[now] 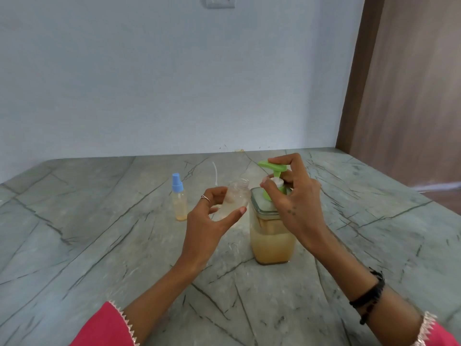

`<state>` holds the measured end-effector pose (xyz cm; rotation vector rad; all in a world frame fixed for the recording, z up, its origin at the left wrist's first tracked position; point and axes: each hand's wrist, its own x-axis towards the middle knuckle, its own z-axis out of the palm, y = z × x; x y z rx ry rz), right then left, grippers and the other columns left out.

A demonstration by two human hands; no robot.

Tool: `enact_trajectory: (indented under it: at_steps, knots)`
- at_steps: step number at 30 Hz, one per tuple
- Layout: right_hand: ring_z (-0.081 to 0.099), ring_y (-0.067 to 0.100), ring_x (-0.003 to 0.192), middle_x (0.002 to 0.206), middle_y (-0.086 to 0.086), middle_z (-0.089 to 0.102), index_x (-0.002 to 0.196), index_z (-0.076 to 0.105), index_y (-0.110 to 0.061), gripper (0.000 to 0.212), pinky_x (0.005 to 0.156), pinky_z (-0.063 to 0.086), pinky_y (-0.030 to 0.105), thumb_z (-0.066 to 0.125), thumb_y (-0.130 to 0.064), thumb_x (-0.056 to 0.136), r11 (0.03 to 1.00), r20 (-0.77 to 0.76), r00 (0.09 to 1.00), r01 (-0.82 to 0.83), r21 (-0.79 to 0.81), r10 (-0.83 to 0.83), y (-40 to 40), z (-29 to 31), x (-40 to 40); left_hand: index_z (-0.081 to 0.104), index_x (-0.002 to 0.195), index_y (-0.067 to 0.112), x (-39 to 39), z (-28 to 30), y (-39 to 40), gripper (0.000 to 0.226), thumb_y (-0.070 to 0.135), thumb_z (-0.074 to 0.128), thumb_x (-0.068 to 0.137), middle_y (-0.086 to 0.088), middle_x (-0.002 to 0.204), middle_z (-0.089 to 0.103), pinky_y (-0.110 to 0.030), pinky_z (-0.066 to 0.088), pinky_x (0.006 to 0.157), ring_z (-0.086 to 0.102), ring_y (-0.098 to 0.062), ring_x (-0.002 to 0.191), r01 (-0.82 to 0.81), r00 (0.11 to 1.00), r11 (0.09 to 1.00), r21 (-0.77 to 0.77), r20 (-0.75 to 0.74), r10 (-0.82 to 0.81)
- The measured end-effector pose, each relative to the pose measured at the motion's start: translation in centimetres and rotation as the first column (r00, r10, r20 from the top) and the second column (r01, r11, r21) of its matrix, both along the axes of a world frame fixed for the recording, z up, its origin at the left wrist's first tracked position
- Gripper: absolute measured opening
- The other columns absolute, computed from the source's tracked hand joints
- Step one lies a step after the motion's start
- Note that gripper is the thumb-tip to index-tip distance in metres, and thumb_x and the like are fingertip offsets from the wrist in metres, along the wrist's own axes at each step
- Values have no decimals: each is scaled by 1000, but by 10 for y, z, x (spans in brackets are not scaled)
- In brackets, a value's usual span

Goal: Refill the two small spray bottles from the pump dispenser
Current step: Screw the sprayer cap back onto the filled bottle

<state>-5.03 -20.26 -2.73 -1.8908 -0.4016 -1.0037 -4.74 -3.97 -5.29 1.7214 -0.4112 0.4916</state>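
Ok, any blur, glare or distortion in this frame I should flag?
Head view: wide-angle bend curves the counter edge and door frame; light is soft, no glare, faint shadows; the open bottle in the left hand looks slightly smeared, the dispenser sharper.

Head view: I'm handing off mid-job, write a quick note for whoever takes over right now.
Left hand holds the uncapped clear plastic spray bottle, tilted, its mouth near the green pump spout.
Right hand grips the pump of the square glass dispenser of amber liquid, about half full.
The small blue-capped spray bottle stands apart to the left on the grey marble counter, only a little liquid in its bottom.
Done: one bottle opened. Left: fill both, recap.
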Motion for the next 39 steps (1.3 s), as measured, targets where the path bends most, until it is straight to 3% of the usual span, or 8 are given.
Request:
enact_trajectory:
  at_steps: [5,12,17,23,27,31,35,39]
  knots:
    - [43,9,43,53,-8,49,108,52,-12,25,41,30,18,65,-10,87,991,20,992,125,-38,-124,-6,2,16,54,96,33,3,-7,0,35,36,75,68,13,94,67,-11,48,75,61,4,89,-12,999,998,61,-31,14]
    - [43,12,42,54,-3,55,106,51,-16,23,43,37,28,64,-10,87,995,-4,995,101,-14,-101,-20,3,39,54,98,31,9,-11,6,34,28,76,72,15,96,67,-12,50,75,60,6,91,-23,997,997,69,-73,28]
    - [56,38,53,71,19,67,105,46,-23,24,47,46,45,60,-11,90,998,17,999,37,-47,-36,-25,5,48,55,104,23,15,-12,9,37,25,76,73,11,97,67,-7,48,73,61,2,92,-27,993,998,64,-116,34]
    - [63,27,63,86,5,68,115,48,-14,25,58,55,43,56,-23,94,980,39,986,168,-110,-165,-24,3,54,54,106,17,17,-17,9,37,19,75,75,8,96,64,-3,45,65,60,4,87,-27,985,999,42,-171,34]
    - [52,17,103,116,11,57,119,51,-6,39,90,37,14,52,-34,92,955,254,933,284,-86,-255,-19,9,46,52,103,17,20,-20,10,35,17,75,76,7,93,64,-2,44,61,59,3,83,-56,978,998,38,-197,62]
    - [50,16,99,103,14,62,102,58,-1,18,89,35,12,55,-13,89,952,482,865,249,-176,-137,10,25,27,53,101,15,25,-24,11,34,19,75,75,5,85,63,-5,43,55,59,-3,74,-96,967,995,32,-236,100]
    - [50,6,88,96,1,60,99,57,-8,10,75,44,20,53,-5,91,971,181,983,10,-239,35,49,18,19,53,101,14,28,-27,12,35,19,75,74,5,80,58,-4,41,53,55,-3,68,-135,948,990,29,-288,137]
    - [53,10,99,113,4,55,114,50,-9,33,81,44,14,46,9,86,990,-173,976,-138,-24,132,73,-4,34,49,94,19,29,-27,13,32,20,75,75,4,80,58,-8,43,56,56,-4,68,-144,939,989,28,-313,146]
